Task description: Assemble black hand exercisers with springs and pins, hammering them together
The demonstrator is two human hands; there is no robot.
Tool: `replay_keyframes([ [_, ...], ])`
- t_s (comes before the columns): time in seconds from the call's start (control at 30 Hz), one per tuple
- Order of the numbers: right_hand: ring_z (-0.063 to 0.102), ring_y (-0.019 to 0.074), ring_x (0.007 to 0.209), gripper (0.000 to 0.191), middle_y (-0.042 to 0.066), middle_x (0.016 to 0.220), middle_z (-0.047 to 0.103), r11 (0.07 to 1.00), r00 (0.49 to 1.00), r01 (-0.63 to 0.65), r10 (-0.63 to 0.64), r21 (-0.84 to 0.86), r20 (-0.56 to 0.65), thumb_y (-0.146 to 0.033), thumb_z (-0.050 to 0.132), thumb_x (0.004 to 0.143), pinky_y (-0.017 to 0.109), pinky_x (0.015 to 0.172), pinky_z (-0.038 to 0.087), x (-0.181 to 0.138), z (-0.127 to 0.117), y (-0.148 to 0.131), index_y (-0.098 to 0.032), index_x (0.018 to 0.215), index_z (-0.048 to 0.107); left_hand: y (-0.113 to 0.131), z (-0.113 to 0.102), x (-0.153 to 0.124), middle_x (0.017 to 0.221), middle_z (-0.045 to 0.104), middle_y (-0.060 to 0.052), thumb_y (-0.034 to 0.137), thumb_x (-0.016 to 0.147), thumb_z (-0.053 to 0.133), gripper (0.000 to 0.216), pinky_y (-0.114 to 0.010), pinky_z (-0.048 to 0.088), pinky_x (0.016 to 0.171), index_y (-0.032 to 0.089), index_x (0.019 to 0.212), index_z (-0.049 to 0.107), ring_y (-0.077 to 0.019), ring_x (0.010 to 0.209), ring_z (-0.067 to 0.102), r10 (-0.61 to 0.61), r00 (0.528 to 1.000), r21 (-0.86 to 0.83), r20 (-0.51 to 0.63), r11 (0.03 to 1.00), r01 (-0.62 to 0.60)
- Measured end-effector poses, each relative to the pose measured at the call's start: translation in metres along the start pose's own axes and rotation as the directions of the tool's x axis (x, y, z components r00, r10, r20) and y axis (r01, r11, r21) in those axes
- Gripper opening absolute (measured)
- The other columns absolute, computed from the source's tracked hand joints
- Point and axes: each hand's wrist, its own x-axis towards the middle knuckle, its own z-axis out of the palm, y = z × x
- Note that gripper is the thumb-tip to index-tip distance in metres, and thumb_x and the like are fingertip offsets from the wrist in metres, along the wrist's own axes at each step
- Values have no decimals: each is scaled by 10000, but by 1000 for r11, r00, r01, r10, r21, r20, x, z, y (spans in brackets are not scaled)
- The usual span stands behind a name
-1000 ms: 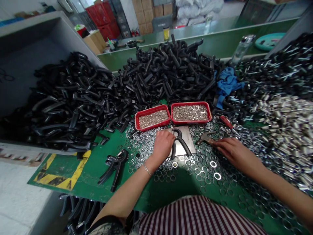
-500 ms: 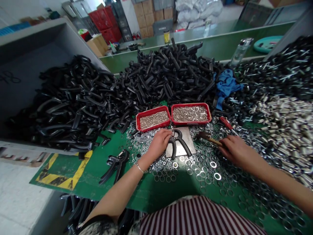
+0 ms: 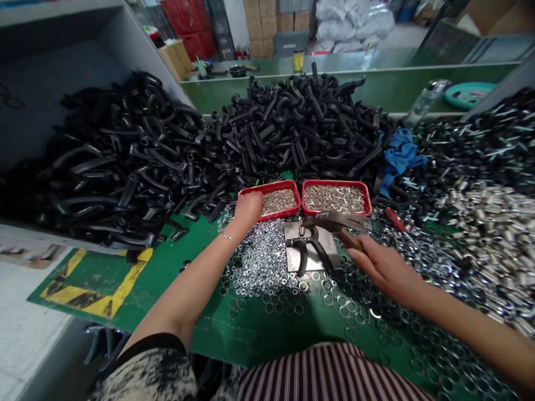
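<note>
My right hand [image 3: 374, 262] is wrapped round the wooden handle of a hammer [image 3: 340, 221]. The hammer's metal head hovers over the upper part of a black two-handled clamp [image 3: 320, 250]. That clamp lies on a flat metal plate [image 3: 334, 262], a small silvery cylinder at its top. At the left end of the left red tray [image 3: 281, 214], full of small metal pins, is my left hand [image 3: 249, 207]. Its fingers are hidden behind the back of the hand, so their grip does not show.
A second red tray [image 3: 368, 205] of longer pins stands alongside. Small nuts [image 3: 263, 262] and metal rings [image 3: 346, 306] are scattered around the plate. Black handle parts [image 3: 288, 122] heap up behind; metal sleeves [image 3: 497, 239], a red-handled tool [image 3: 395, 220] and a blue cloth [image 3: 401, 150] lie right.
My left hand has left the clamp and moved up and left to the left tray. The hammer has moved left, from beside the plate to over the clamp.
</note>
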Motion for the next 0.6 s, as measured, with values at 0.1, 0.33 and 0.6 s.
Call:
replay_keyframes([
  [0.1, 621, 215, 655, 319, 82, 783, 676, 998, 996, 10, -5, -61, 93, -489, 387, 1011, 329, 583, 431, 12, 8, 3, -210, 940, 526, -1, 0, -4, 1015, 721, -187, 169, 934, 482, 234, -421, 454, 956, 94, 989, 697, -303, 1000, 664, -20, 997, -48, -76, 999, 17],
  [0.33, 607, 210, 650, 321, 69, 768, 661, 1000, 1000, -1, 1, 17, 6, -492, 387, 1009, 342, 595, 438, 15, 12, 14, -218, 919, 528, 24, -10, -33, 1047, 694, -70, 247, 976, 520, 140, -397, 444, 980, 198, 1011, 646, -235, 1047, 606, 1, 937, -385, -350, 912, -145],
  [0.6, 483, 133, 508, 401, -10, 621, 534, 866, 983, -183, 152, 465, 104, -587, 438, 975, 275, 453, 363, 4, 24, 36, -228, 810, 504, 88, -4, -61, 959, 701, -46, 257, 982, 530, 131, -335, 505, 835, 202, 968, 649, -184, 897, 641, 181, 967, -672, -179, 695, -255],
])
